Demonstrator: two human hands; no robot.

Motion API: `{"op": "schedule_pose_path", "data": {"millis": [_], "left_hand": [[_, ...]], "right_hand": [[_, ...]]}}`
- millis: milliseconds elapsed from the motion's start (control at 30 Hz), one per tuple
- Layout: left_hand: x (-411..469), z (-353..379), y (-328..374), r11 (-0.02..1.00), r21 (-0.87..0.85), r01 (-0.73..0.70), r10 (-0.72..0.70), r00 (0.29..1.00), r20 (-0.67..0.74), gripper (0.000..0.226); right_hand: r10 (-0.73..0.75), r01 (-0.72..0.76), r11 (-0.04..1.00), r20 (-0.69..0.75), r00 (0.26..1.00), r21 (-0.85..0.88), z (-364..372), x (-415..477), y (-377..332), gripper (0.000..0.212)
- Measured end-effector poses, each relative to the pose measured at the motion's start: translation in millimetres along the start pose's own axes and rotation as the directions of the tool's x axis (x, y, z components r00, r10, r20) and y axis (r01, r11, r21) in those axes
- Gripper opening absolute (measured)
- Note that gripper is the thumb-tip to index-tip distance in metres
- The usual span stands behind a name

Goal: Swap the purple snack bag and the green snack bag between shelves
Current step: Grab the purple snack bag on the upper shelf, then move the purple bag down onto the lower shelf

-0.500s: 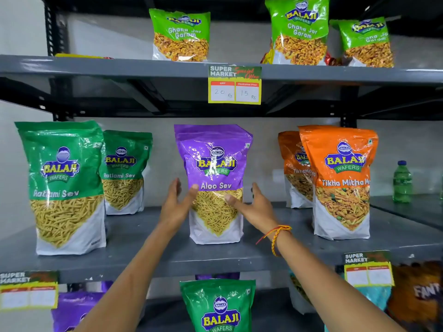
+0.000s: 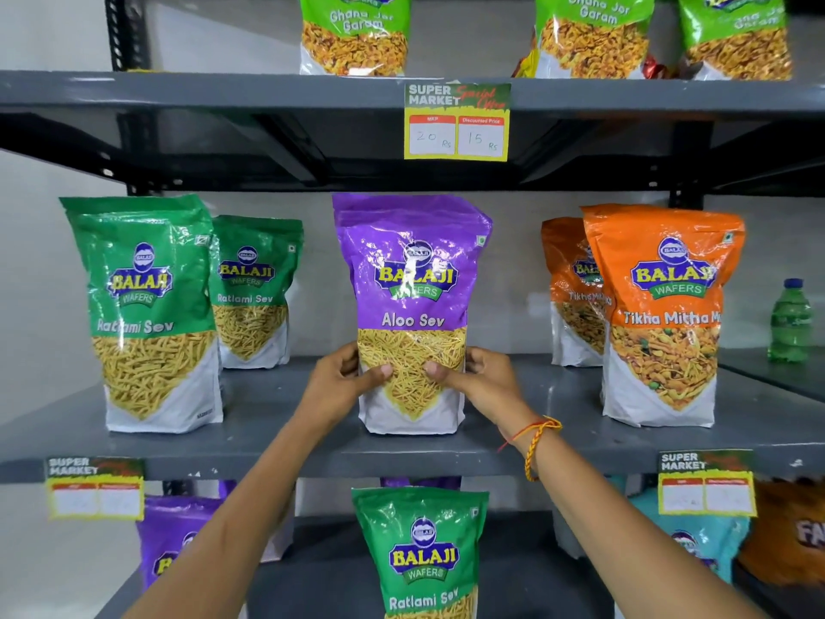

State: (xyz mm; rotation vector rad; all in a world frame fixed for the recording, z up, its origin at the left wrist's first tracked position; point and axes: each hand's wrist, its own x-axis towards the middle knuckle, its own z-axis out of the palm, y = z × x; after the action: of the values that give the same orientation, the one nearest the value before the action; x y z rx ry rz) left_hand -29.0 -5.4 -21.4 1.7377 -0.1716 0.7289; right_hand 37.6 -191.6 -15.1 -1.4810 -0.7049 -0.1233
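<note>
Now both hands — left hand [image 2: 346,381], right hand [image 2: 480,381] — grip purple "Balaji Aloo Sev" bag [image 2: 413,279].

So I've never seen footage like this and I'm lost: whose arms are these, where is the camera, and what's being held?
The camera sits on a person's head, looking down at their own bare arms. In front is a grey shelf with snack bags. The left hand and right hand grip the purple bag, marked Aloo Sev, by its sides; its base looks to be on the shelf. On the shelf below stands a green bag. Other green bags stand to the left, orange bags to the right, with a green bottle at the far right.
</note>
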Motion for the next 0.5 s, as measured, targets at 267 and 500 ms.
{"op": "schedule_pose_path", "data": {"millis": [267, 500], "left_hand": [[-105.4, -27.8, 45.1, 0.998, 0.03, -0.059, 0.062, 0.992, -0.111, 0.035], [-212.2, -47.4, 41.9, 0.99, 0.121, 0.065, -0.03, 0.963, -0.267, 0.041]], "right_hand": [[-0.085, 0.068, 0.988, 0.121, 0.989, 0.14, 25.7, -78.7, -29.7, 0.021], [-0.064, 0.014, 0.986, 0.302, 0.951, 0.164, 57.6, -148.5, -11.4, 0.041]]}}
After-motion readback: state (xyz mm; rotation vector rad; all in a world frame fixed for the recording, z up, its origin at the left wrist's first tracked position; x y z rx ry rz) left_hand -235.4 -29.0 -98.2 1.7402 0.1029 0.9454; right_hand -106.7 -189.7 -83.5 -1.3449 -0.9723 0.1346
